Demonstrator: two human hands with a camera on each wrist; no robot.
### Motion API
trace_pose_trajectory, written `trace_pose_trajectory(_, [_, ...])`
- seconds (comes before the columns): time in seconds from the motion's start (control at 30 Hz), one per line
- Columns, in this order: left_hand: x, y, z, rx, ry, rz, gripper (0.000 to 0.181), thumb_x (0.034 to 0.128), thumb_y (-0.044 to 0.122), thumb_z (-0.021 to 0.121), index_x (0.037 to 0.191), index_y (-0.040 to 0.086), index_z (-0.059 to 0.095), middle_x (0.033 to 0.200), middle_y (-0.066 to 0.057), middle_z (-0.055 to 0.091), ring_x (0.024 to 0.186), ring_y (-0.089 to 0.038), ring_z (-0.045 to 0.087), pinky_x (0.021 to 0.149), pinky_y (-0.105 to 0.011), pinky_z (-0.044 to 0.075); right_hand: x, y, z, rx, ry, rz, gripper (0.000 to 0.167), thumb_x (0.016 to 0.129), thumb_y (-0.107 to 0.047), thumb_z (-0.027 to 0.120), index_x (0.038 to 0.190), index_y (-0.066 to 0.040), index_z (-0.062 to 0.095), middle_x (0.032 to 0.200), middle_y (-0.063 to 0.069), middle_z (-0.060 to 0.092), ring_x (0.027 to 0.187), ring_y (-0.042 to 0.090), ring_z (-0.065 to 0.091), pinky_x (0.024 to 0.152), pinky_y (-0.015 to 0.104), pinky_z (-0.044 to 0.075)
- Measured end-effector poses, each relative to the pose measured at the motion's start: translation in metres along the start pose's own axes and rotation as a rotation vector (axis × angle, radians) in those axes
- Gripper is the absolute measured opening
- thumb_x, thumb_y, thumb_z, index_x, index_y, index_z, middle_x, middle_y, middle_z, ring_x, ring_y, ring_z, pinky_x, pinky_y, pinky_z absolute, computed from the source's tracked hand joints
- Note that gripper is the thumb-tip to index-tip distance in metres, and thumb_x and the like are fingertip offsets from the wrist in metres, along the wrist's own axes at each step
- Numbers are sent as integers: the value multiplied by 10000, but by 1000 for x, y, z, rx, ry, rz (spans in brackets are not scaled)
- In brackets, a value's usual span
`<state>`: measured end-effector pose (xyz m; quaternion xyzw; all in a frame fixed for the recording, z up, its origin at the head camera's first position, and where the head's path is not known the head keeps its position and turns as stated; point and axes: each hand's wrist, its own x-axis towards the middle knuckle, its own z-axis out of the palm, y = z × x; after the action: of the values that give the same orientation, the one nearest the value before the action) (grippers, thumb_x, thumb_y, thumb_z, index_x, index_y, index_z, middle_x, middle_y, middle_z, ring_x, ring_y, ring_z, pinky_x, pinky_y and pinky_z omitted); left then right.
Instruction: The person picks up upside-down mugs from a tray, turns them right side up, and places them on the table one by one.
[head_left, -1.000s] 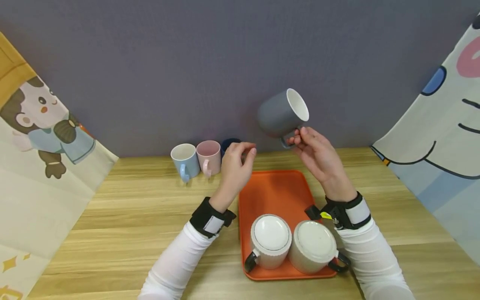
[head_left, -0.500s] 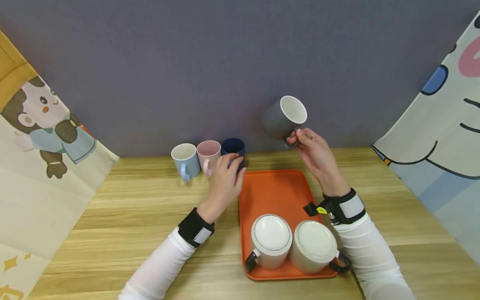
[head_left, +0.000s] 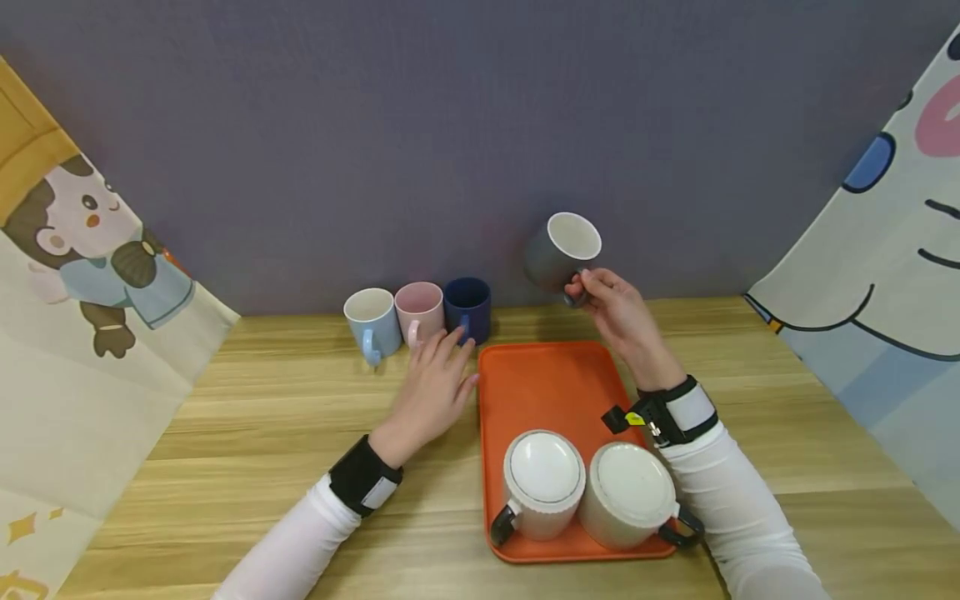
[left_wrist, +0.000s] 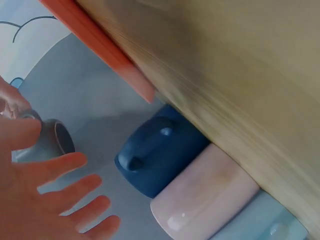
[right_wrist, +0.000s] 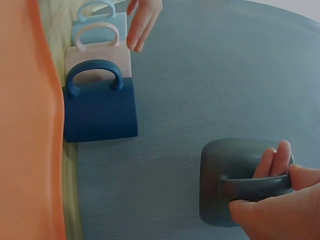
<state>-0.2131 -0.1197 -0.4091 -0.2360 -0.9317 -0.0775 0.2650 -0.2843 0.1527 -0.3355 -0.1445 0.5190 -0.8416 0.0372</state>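
Steady now: the right hand point(head_left: 621, 323) grips the grey mug point(head_left: 550, 257) by its handle point(right_wrist: 247, 189), tilted, aloft beyond the tray point(head_left: 547, 379); the left hand point(head_left: 426, 397), fingers spread, grasps nothing near the navy mug point(head_left: 477, 312). Looks like mid-transfer; next probably calls for levelling, then lowering.

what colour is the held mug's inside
The grey mug is white inside, clearest in the head view.

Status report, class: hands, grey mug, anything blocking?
Right hand holding grey mug aloft by handle. Left hand empty. Two upturned mugs on tray, near end.
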Motion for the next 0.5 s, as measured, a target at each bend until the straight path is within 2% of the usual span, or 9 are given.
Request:
trace_pose_trajectory(0.27, [-12, -6, -3, -2, -44, 0, 482, 909, 281, 621, 1317, 40, 537, 1422, -198, 442, 1288, -398, 424, 1071, -577, 301, 5, 10, -4, -19, 23, 63, 172, 974, -101, 499, 832, -92, 596, 831, -2, 671, 829, 113, 657, 848, 234, 483])
trace_pose_trajectory(0.5, [-21, -13, -8, 8, -74, -33, 482, 914, 290, 607, 1319, 40, 530, 1417, -195, 442, 1310, -419, 394, 1038, -571, 324, 9, 21, -4, -7, 29, 95, 196, 977, -61, 480, 824, -86, 600, 812, 2, 692, 812, 112, 673, 834, 230, 502])
